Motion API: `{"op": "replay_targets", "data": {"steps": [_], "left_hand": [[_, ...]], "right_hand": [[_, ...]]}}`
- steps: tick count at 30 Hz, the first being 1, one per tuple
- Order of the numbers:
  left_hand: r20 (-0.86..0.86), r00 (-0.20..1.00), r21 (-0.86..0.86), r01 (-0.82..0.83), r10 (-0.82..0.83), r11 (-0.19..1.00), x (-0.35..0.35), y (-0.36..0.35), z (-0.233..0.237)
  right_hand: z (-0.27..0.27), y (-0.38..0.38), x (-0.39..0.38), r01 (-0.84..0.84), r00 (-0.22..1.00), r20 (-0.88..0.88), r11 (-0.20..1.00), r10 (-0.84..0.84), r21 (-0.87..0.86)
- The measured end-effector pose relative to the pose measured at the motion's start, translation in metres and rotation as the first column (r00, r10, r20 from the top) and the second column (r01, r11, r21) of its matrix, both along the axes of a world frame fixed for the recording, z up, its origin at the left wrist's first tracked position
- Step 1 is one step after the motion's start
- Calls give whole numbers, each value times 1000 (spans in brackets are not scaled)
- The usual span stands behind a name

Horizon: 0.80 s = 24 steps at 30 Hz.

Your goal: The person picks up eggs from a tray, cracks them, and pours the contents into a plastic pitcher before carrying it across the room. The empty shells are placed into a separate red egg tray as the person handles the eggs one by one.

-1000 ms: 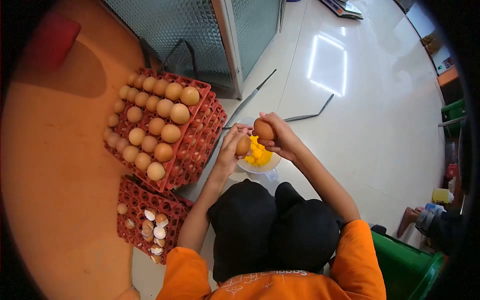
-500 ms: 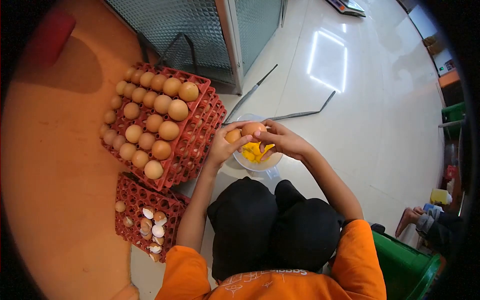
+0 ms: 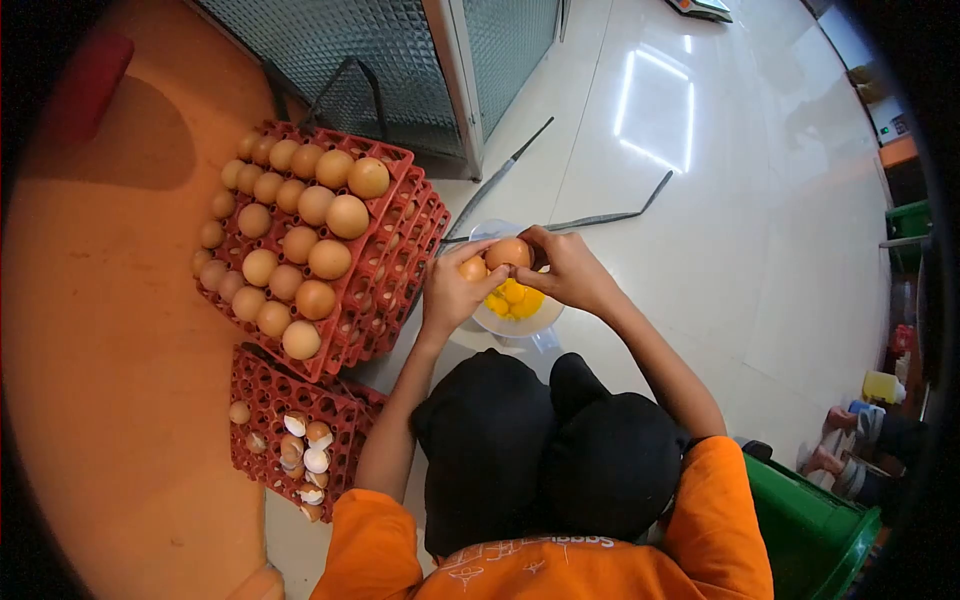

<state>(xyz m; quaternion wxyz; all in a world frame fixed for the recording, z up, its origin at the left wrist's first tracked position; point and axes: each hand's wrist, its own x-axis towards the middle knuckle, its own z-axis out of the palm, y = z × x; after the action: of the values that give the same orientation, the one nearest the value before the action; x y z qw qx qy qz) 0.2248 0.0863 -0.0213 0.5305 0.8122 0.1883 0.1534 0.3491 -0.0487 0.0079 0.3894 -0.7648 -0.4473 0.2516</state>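
Over a translucent bowl (image 3: 552, 318), my two hands come together with brown eggs between them. My left hand (image 3: 456, 300) is curled around one egg (image 3: 473, 268), its thumb reaching toward a second egg (image 3: 509, 254). My right hand (image 3: 572, 272) grips that second egg, fingertips at its top and thumb along its lower side. Both thumbs meet just under this egg. Several bright yellow yolks (image 3: 514, 299) lie in the bowl, partly covered by my fingers. The bowl's handle points toward my knees.
Stacked red egg trays (image 3: 385, 300) full of brown eggs stand on the left. Nearer me, another red tray (image 3: 262, 395) carries broken shells (image 3: 316, 460). Dark straps (image 3: 600, 218) lie across the tiles beyond the bowl. A green bin (image 3: 800, 520) is at my right; another person's feet (image 3: 825, 462) show beyond.
My right hand's fingers have closed in on the egg, its thumb now beside my left thumb. More yolk shows below. The other person's feet have shifted at far right.
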Motion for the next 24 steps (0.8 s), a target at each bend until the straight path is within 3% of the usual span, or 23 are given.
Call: {"op": "replay_targets", "data": {"steps": [2, 14, 20, 24], "left_hand": [[6, 1000, 133, -16, 15, 991, 1, -2, -2], [22, 998, 108, 55, -57, 993, -3, 1, 1], [71, 991, 176, 104, -117, 979, -9, 5, 7], [112, 983, 317, 104, -146, 943, -15, 7, 8]], "right_hand": [[0, 0, -1, 10, 999, 39, 1000, -9, -6], [-1, -8, 0, -40, 995, 98, 998, 35, 49], [-1, -13, 3, -132, 968, 220, 991, 122, 32], [-1, -17, 0, -197, 898, 413, 978, 151, 70]]}}
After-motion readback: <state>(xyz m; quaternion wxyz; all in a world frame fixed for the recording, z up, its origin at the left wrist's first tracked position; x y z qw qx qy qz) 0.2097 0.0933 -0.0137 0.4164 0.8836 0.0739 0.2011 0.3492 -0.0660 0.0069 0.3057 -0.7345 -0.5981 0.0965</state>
